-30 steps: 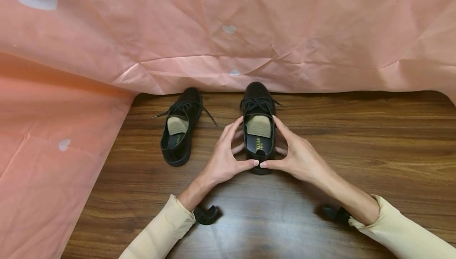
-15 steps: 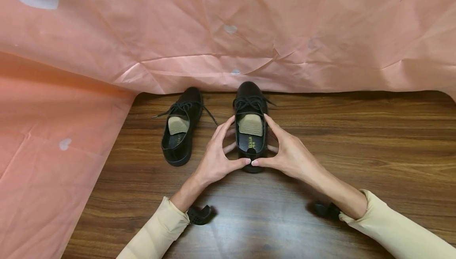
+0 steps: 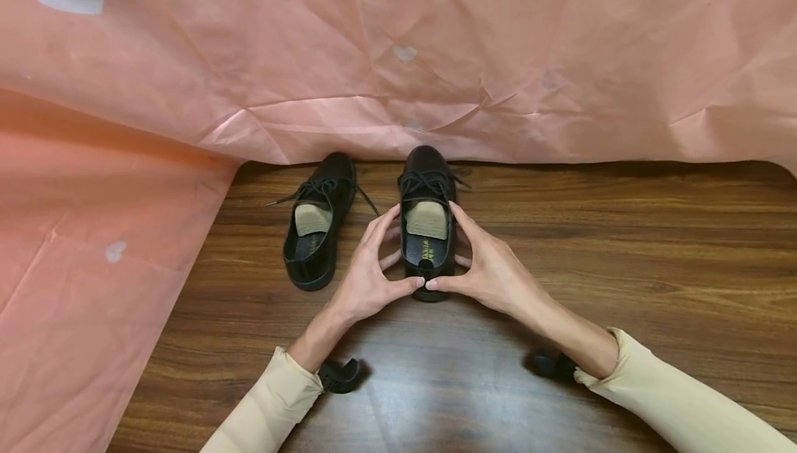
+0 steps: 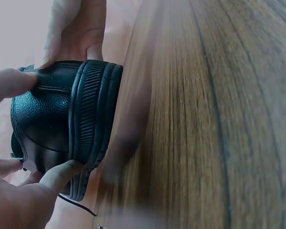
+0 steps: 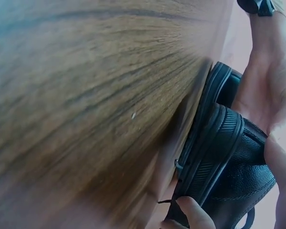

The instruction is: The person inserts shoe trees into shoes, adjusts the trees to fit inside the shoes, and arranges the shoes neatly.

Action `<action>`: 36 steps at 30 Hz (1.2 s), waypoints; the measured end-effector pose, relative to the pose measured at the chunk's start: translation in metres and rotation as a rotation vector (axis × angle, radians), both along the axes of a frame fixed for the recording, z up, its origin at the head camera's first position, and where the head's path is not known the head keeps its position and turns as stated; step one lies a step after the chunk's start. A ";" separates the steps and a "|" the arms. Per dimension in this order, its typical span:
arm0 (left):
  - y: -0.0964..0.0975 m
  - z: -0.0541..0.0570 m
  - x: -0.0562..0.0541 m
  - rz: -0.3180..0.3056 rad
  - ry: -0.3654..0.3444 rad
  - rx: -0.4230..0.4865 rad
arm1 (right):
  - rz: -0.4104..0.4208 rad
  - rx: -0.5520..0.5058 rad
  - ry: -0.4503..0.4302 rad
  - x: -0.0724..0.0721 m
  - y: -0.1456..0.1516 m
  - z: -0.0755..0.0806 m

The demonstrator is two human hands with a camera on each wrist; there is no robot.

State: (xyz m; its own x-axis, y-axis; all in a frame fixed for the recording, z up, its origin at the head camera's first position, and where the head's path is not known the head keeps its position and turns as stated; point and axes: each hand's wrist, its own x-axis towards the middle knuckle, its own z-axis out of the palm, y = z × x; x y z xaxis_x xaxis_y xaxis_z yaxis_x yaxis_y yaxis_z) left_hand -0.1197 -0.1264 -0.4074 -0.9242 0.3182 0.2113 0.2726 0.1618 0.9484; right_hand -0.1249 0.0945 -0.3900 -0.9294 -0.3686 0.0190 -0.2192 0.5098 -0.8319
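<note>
A black lace-up shoe (image 3: 425,161) with a beige insert inside it is held between both hands, toe pointing away. My left hand (image 3: 367,279) grips its left side and my right hand (image 3: 492,274) its right side, the two thumbs meeting at the back of the heel. In the left wrist view the ridged sole (image 4: 93,109) hangs close to the wood-grain surface. The matching shoe (image 3: 311,265) stands to the left, its toe angled slightly right, laces tied and another beige insert inside. The right wrist view catches the held shoe (image 5: 233,176) from its heel and side.
Pink cloth (image 3: 349,45) with pale hearts drapes along the far side and the left of the wood-grain surface (image 3: 623,245). Black wrist-worn devices, such as the left one (image 3: 339,375), sit below the cream sleeves (image 3: 672,384).
Both hands have moved left together with the gripped shoe, bringing it nearer to the other shoe. That other shoe stays where it was.
</note>
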 end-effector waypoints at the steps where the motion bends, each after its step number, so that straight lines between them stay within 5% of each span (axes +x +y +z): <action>1: -0.001 0.000 0.000 -0.001 -0.001 0.003 | 0.001 -0.007 -0.003 0.000 -0.001 0.000; 21: -0.020 0.003 -0.002 0.118 -0.045 -0.016 | 0.019 -0.032 0.017 -0.007 -0.029 -0.002; 36: -0.032 0.003 0.000 0.150 -0.062 -0.007 | 0.008 0.012 0.048 -0.012 -0.047 -0.006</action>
